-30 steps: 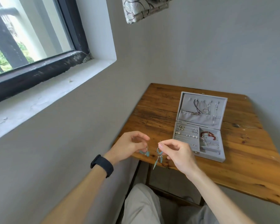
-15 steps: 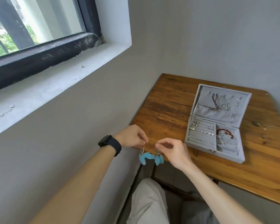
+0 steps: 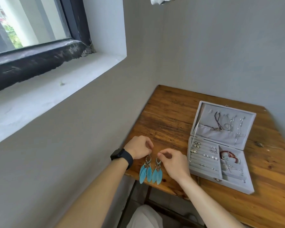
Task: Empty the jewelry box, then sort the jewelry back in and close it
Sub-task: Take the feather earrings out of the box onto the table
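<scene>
A grey jewelry box (image 3: 204, 174) stands open on the wooden table (image 3: 168, 119), its lid up. Necklaces hang inside the lid; small earrings and rings sit in the left slots, a red bracelet (image 3: 229, 155) in the right compartment. Two blue feather earrings hang side by side over the table's near left corner. My left hand (image 3: 138, 147) pinches the hook of the left earring (image 3: 146, 170). My right hand (image 3: 173, 162) pinches the hook of the right earring (image 3: 157, 171). Both hands are left of the box.
A grey wall runs along the table's left and back edges, with a window sill (image 3: 39, 96) high on the left. My knees in light trousers (image 3: 145, 218) are below the table's near edge. Bare wood lies left of and behind the box.
Both hands moved forward over the table corner with the earrings. The feathers now hang straight down, side by side. The camera view shifted, placing the box further right.
</scene>
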Action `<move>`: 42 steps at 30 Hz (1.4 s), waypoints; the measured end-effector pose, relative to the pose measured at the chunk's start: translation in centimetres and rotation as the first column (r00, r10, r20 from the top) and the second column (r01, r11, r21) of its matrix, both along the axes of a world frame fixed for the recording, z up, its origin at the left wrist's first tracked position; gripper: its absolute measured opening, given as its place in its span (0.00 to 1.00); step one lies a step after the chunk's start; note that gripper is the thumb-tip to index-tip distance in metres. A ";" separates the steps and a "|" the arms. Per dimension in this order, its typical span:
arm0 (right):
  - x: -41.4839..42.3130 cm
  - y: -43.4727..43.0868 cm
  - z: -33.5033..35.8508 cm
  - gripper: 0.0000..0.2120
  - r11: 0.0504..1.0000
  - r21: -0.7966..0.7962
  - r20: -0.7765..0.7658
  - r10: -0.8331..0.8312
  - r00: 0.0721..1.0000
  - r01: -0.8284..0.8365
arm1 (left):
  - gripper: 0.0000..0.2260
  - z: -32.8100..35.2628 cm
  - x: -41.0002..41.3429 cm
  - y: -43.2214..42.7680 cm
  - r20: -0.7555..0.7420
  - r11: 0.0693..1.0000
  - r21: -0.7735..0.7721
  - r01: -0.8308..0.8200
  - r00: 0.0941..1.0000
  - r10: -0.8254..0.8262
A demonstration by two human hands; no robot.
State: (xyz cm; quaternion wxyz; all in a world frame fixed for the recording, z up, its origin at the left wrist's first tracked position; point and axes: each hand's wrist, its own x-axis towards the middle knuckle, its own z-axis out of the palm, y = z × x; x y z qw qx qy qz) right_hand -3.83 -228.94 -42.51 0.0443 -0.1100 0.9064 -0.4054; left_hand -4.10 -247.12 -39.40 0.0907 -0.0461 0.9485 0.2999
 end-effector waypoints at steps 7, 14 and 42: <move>-1.4 -0.7 -1.2 0.06 0.996 0.069 -0.068 -0.055 0.996 0.059 | 0.10 -1.1 -1.7 0.2 -0.015 0.999 0.033 -0.041 0.999 0.042; -0.1 -0.2 -1.6 0.10 0.986 0.133 -0.180 -0.070 0.981 0.095 | 0.10 -2.0 -0.1 0.7 -0.131 0.976 0.146 -0.159 0.975 0.178; 5.0 0.7 -3.4 0.19 0.984 0.106 -0.335 0.173 0.926 -0.146 | 0.17 -4.2 7.7 2.4 -0.323 0.966 -0.248 -0.074 0.946 -0.010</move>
